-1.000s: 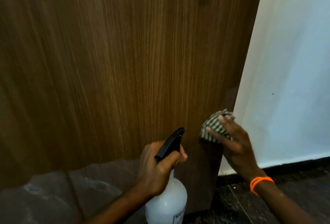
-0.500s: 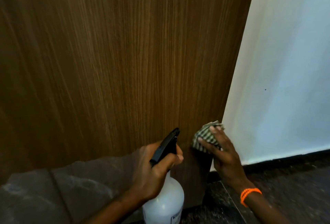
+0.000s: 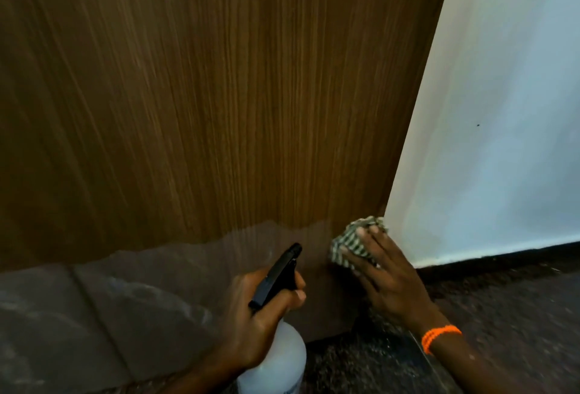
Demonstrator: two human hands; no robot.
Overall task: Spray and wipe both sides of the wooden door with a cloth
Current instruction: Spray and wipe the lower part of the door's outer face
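The brown wooden door [image 3: 219, 95] fills most of the view, its right edge meeting a white wall. My right hand [image 3: 386, 277] presses a green-and-white checked cloth [image 3: 354, 243] flat against the door's lower right corner, fingers straight over it. My left hand [image 3: 263, 315] grips a white spray bottle [image 3: 276, 362] by its neck, a finger lying over the black trigger head [image 3: 276, 274], whose nozzle points up at the door. An orange band circles my right wrist.
A white wall [image 3: 502, 111] stands right of the door, with a dark skirting strip [image 3: 502, 255] at its foot. Dark speckled floor [image 3: 502, 315] lies below. The door's glossy lower part reflects pale floor tiles [image 3: 110, 299].
The cloth and my right hand have slid down the door's right edge toward the floor. My view has dropped lower. My left hand keeps holding the bottle.
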